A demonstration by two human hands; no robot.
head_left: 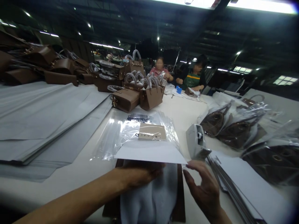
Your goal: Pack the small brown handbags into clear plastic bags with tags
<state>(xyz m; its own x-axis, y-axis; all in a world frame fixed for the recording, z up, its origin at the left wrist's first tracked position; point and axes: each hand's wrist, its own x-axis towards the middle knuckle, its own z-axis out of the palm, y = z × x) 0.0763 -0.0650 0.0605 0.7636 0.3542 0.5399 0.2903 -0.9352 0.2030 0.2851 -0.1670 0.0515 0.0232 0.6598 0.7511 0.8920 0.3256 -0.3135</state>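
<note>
A brown handbag lies close in front of me, with pale tissue paper over its middle. Across its far end sits a stiff white sheet. My left hand reaches over the tissue below the sheet's near edge; its fingers are blurred and partly hidden. At the sheet's right corner is my right hand, thumb and forefinger apart, the forefinger tip at or very near the corner. Just beyond the sheet, clear plastic bags are stacked flat with a small beige card on top.
A white dispenser-like device stands right of the plastic bags. White boards are piled near right, below plastic-wrapped brown bags. Large paper sheets cover the left. Brown handbags stand ahead; two people work at the far end.
</note>
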